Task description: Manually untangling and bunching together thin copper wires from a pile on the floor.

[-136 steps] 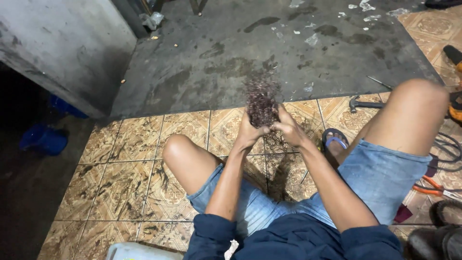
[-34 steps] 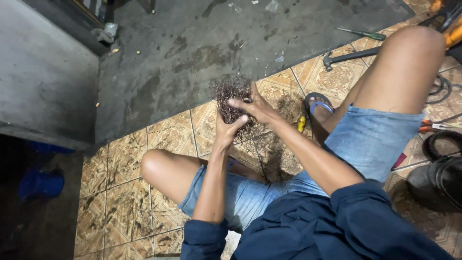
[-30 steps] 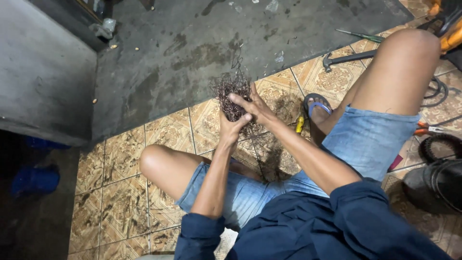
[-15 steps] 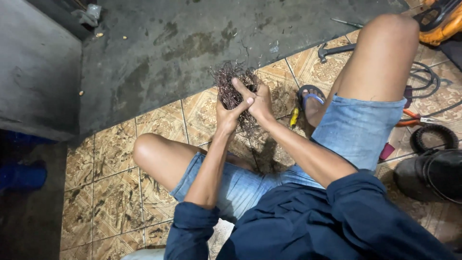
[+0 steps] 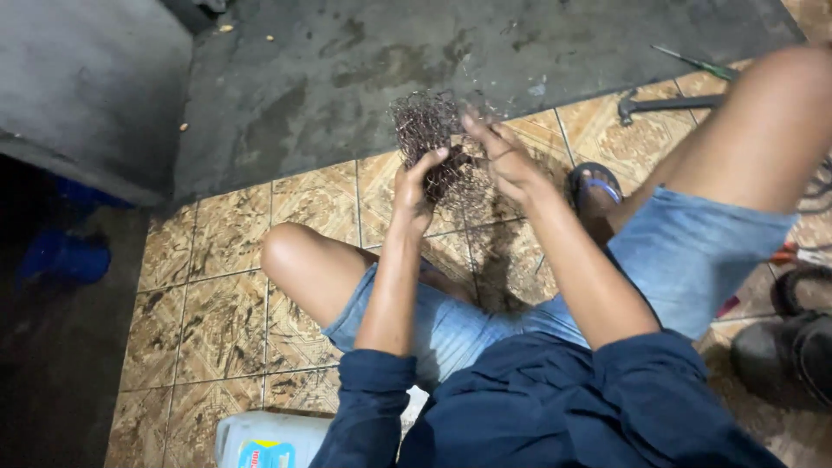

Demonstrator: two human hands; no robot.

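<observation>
Dark tangled wire wad (image 5: 429, 139), loose strands | left hand (image 5: 414, 192) grip clasps it | right hand (image 5: 507, 160) fingers spread

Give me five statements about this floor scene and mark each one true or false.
1. The left hand grips a tangled wad of thin dark wire. True.
2. The right hand rests flat on the knee. False: it is raised at the wire wad, fingers spread.
3. A hammer lies on the floor beyond the raised knee. True.
4. The person sits on bare concrete only. False: the legs lie on brown patterned tiles; the grey concrete begins further out.
5. A white plastic jug stands near the left elbow, at the bottom edge. True.
</observation>
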